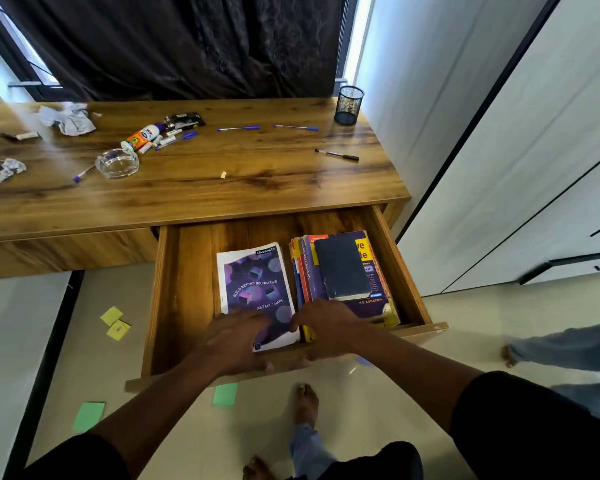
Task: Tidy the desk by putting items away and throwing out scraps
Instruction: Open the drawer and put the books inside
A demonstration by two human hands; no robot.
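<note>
Inside the open drawer (184, 271): our left hand (236, 337), fingers spread flat, presses the "classmate" notebook (253, 285), "BUILD BEYOND BOUNDARIES". Our right hand (329, 323), fingers loosely bent, rests against the "R.S. AGGARWAL" book stack (343, 268). Books stowed, we judge; pens (336, 154) and paper scraps (68, 117) on the desk (222, 192) next.

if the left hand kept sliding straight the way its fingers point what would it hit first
Probably nothing new: the left hand already lies on the purple patterned notebook; further on looks like the wooden drawer's bare floor, though depth is unclear.
</note>
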